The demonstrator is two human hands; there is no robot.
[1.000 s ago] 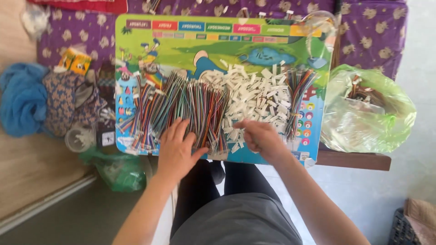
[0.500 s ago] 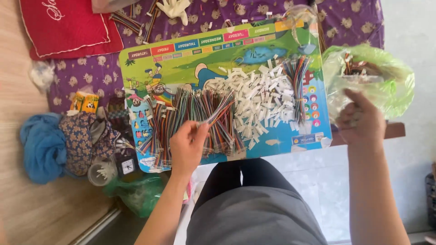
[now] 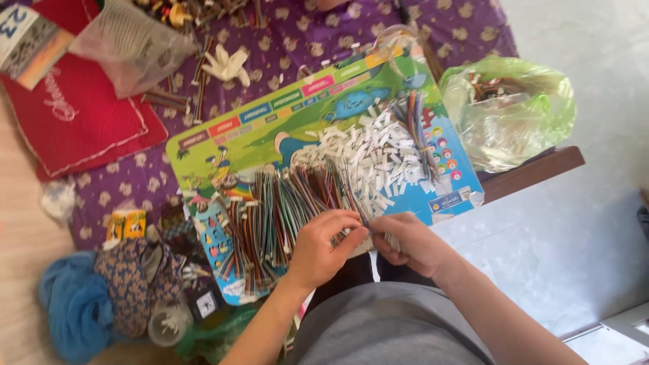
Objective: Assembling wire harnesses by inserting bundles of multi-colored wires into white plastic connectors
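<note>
A colourful picture board lies across my lap and carries a wide row of multicoloured ribbon cables and a heap of small white connectors. My left hand pinches the near end of a cable at the board's front edge. My right hand meets it there, fingers closed on the same cable end and what looks like a small white connector. A second bunch of cables lies at the board's right side.
A green plastic bag of parts sits on a wooden edge at right. A red cushion, a clear bag and loose cables lie on the purple cloth. Blue cloth and a plastic cup sit at lower left.
My right hand has come back from the green bag to the board's front edge and joined my left hand on a cable end. The view has swung left.
</note>
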